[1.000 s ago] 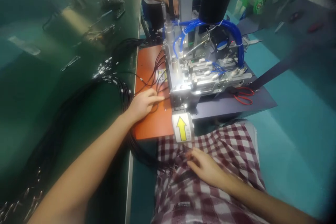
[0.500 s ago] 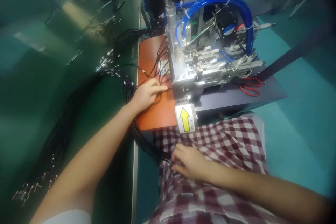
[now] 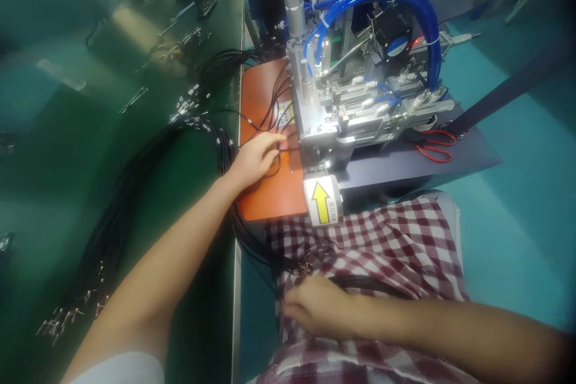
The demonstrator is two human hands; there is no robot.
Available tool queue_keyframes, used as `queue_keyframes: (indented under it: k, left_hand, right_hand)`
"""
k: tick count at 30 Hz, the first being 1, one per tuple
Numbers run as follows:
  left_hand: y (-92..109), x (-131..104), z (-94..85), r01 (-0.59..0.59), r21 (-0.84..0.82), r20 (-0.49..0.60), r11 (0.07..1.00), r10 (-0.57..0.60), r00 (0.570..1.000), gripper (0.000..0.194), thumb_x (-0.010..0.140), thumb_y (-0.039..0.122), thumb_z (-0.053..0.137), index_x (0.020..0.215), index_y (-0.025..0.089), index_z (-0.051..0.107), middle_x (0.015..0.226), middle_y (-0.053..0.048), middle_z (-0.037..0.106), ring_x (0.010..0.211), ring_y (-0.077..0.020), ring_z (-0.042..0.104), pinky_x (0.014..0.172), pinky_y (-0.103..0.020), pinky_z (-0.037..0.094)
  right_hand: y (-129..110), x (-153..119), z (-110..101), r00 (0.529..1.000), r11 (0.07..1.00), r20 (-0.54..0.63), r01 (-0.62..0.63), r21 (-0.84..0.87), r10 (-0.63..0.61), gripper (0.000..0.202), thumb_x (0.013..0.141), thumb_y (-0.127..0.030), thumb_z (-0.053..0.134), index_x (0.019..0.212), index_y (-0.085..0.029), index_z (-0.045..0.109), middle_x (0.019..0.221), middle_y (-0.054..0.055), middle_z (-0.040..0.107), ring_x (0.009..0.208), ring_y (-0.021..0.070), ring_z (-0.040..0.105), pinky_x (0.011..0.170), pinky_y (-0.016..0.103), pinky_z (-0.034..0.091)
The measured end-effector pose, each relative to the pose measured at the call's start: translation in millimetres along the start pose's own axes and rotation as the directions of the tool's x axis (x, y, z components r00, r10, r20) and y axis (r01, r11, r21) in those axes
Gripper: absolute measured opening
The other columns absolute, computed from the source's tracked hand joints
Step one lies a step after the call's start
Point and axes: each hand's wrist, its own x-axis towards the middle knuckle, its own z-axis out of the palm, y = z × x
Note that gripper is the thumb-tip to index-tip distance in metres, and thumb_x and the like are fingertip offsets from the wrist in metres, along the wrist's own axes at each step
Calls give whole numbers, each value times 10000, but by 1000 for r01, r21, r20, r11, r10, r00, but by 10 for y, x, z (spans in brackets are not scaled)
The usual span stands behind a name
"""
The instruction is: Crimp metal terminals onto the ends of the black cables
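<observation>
Since the earlier frame, the right hand (image 3: 320,311) has drawn back along the lap; the left hand (image 3: 257,157) has stayed on the orange plate (image 3: 270,198). Left grip: fingertips pinch a black wire (image 3: 288,148) beside the machine (image 3: 355,114). Right grip: fingers curled over the wire bundle (image 3: 360,282) on the checked cloth (image 3: 396,240); whether clenched cannot be told. Wire ends inside the machine are hidden. The yellow arrow label (image 3: 322,201) carries unreadable small writing.
</observation>
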Motion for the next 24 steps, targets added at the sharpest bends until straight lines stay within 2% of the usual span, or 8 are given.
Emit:
queue_keyframes:
  k: [3,5,6,7,10,13,19,24]
  left_hand:
    - [104,-133,-165,18,47,-21,999,-17,1000,323,882,213,492,1195,162,558,1143,-81,584,1009,-210,556,876,-317,438]
    - [250,-309,-272,48,114,-73,992,-39,997,291,907,210,453,1172,132,546,1161,-123,542,983,-225,547,816,-332,436]
    - [348,-415,-305,30,254,-39,967,-20,999,271,932,190,388,1135,118,551,1103,-132,556,947,-223,546,784,-337,429]
    - [458,-527,-317,-83,368,114,926,44,993,283,943,152,325,1088,106,563,1027,-135,574,921,-225,541,766,-346,417]
    - [799,-843,-241,-326,293,431,899,180,884,143,882,149,492,877,194,628,783,-28,612,741,-167,539,656,-283,392]
    - [1003,-1066,-95,-402,301,565,865,178,806,63,767,91,603,745,145,627,713,-72,622,771,-221,546,631,-326,379]
    - [909,-1195,-30,-428,337,674,838,103,732,132,717,30,622,657,141,582,611,-61,593,617,-209,532,575,-332,358]
    - [906,-1125,-245,-485,268,681,832,193,706,126,843,63,507,838,154,594,759,-46,605,679,-192,527,653,-335,386]
  right_hand:
    - [151,-95,-129,996,999,-94,2,39,2,287,877,-410,533,894,-204,733,854,65,747,787,225,682,702,294,476]
    - [312,-71,-184,961,986,-237,-115,121,141,303,940,-319,435,1008,-204,706,991,66,727,896,202,671,792,290,482]
    - [394,-37,-194,947,979,-261,-160,128,189,313,940,-272,422,1121,-193,665,1096,88,697,963,213,657,830,311,479]
    - [470,4,-192,944,975,-255,-180,131,209,331,923,-241,446,1194,-191,629,1179,103,665,999,226,649,848,329,479]
    - [618,104,-147,970,978,-159,-163,129,182,244,864,-218,545,1035,-220,719,1062,59,727,953,229,674,821,305,492]
    - [641,75,-137,980,985,-135,-134,109,148,234,876,-209,524,957,-219,744,984,53,750,926,231,681,817,304,480]
    - [570,-154,-295,989,995,-134,-48,86,60,256,898,-227,491,952,-229,741,937,41,752,866,213,682,793,299,477]
    - [536,-222,-386,972,996,-225,-61,59,72,464,856,-290,549,1308,-183,552,1309,122,584,1171,299,542,994,439,398]
